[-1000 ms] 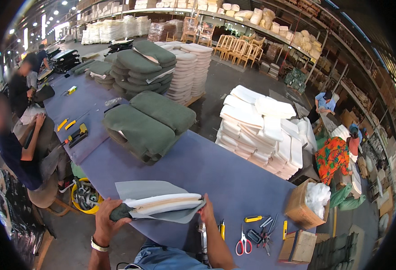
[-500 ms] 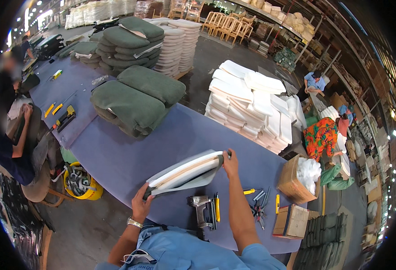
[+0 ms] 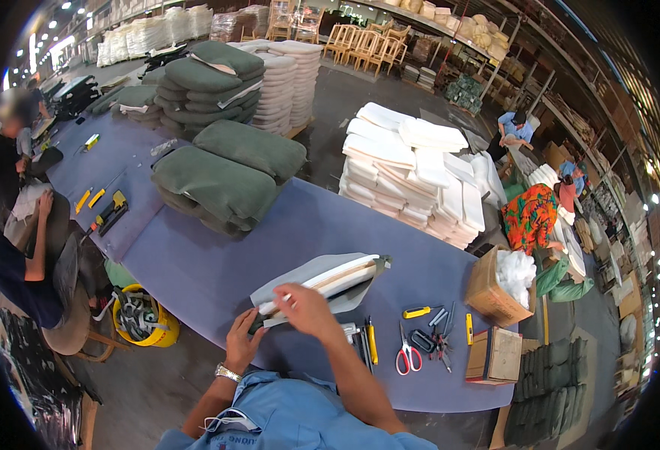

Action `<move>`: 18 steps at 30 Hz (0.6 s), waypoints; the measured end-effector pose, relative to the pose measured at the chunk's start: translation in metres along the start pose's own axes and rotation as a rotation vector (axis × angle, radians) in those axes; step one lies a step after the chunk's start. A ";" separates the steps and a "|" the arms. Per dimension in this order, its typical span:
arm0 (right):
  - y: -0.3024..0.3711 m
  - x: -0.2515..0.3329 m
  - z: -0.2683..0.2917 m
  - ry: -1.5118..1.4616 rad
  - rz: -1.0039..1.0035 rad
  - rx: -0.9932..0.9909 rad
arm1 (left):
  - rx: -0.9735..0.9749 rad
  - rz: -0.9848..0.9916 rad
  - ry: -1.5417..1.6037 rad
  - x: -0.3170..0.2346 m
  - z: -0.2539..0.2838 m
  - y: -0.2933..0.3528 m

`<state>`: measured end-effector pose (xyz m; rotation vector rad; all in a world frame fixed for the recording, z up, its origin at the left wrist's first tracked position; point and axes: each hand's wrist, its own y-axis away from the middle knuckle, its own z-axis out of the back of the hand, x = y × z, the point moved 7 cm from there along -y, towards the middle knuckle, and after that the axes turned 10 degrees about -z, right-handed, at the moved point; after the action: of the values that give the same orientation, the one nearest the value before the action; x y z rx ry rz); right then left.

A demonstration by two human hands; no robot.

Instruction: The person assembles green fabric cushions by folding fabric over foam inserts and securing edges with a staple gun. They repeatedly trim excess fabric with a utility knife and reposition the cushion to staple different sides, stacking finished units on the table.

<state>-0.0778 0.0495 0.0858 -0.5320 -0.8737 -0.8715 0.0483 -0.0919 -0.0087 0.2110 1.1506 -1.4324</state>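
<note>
A half-covered cushion [image 3: 337, 279] rests on the blue-grey table in front of me. White foam and a tan board edge show between flaps of grey fabric, with dark green cloth at its ends. My left hand [image 3: 244, 336] grips the dark green corner at its left end. Over that same end, my right hand [image 3: 303, 309] has its fingers curled close to the foam; what they hold, if anything, I cannot make out. A staple gun [image 3: 352, 334] is partly hidden beside my right forearm, with a yellow-handled tool [image 3: 372, 342] alongside.
To the right lie red-handled scissors [image 3: 408, 354], a yellow cutter [image 3: 417, 311] and several small tools. Beyond them stand a carton of white stuffing [image 3: 487, 289] and a smaller box [image 3: 493, 356]. Green cushions [image 3: 217, 184] and stacked white foam [image 3: 412, 172] lie farther off. Co-workers sit at left.
My right hand has left the cushion's right end and moved to its left end. The cushion has been lowered onto the table. The scissors have come into sight.
</note>
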 end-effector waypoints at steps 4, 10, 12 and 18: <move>0.003 -0.006 -0.045 0.258 -0.120 -0.010 | 0.053 -0.046 -0.032 0.005 0.010 -0.012; 0.018 -0.015 -0.058 0.309 -0.268 -0.216 | 0.205 -0.026 0.008 0.019 0.021 -0.023; 0.018 -0.006 -0.064 0.343 -0.323 -0.189 | 0.220 -0.002 0.068 0.023 0.023 -0.028; 0.026 0.001 -0.086 0.365 -0.263 -0.360 | 0.272 -0.101 0.067 0.037 0.020 -0.027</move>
<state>-0.0184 0.0021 0.0382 -0.5512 -0.4568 -1.3327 0.0255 -0.1363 -0.0114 0.3985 1.0291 -1.6817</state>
